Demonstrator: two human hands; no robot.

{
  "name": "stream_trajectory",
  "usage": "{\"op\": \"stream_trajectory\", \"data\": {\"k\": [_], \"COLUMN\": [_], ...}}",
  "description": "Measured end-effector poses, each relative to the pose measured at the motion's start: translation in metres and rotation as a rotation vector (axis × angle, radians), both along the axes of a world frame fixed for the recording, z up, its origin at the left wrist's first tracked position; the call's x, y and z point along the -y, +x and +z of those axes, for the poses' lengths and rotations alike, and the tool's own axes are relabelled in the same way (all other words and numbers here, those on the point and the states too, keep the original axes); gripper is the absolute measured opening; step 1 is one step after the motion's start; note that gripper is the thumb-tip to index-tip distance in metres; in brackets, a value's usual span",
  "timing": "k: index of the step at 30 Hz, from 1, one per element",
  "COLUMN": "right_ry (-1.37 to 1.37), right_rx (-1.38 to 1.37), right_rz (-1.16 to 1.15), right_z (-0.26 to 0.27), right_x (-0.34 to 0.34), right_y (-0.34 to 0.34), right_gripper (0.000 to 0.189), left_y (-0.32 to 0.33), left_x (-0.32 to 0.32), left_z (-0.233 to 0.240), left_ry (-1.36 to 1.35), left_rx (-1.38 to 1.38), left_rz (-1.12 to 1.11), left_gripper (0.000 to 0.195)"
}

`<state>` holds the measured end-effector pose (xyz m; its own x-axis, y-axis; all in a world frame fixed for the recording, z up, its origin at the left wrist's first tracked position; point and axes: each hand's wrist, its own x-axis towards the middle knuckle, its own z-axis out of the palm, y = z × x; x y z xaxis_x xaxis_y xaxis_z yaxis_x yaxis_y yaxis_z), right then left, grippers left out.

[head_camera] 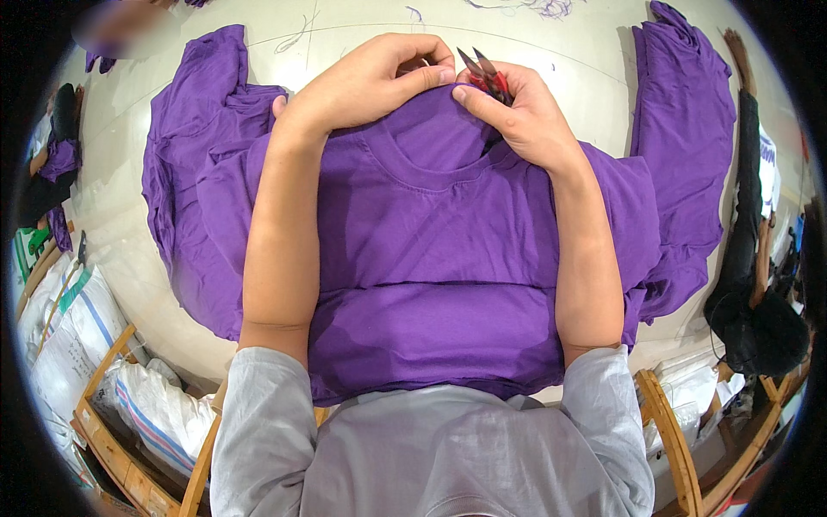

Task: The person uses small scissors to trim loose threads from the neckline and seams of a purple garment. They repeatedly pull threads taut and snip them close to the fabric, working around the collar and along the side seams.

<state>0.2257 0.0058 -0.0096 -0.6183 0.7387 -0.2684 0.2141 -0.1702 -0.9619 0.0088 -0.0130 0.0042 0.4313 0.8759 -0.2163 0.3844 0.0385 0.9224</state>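
A purple T-shirt [439,239] lies spread across my lap, its neckband towards the top of the view. My left hand [404,81] pinches the back edge of the neckband between thumb and fingers. Close beside it, my right hand [517,106] holds thread snips [488,76] with red on the handles, their dark blades pointing up and apart. The right thumb rests on the same neckband edge. What the curled right fingers do under the cloth is partly hidden.
Purple garments lie in a pile at left [194,161] and a folded stack at right [685,155]. Loose threads [549,6] are on the tiled floor. White sacks [155,400] and wooden frames [672,439] stand near me. Other people sit at both sides.
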Motion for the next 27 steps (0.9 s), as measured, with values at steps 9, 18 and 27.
{"op": "stream_trajectory", "data": {"k": [9,18,27], "right_ry": [0.056,0.069,0.336], "right_rx": [-0.023,-0.003,0.144], "right_rz": [-0.023,-0.017,-0.065], "right_z": [0.005,0.009,0.012], "right_x": [0.0,0.0,-0.003], "right_y": [0.0,0.002,0.022], "right_gripper": [0.019,0.02,0.028], "left_y": [-0.007,-0.003,-0.005], "left_x": [0.001,0.001,0.0], "left_z": [0.003,0.007,0.009], "left_ry": [-0.164,-0.134,-0.178], "left_rx": [0.022,0.079,0.079], "left_rz": [-0.079,-0.071,0.001], "left_gripper": [0.021,0.026,0.021]}}
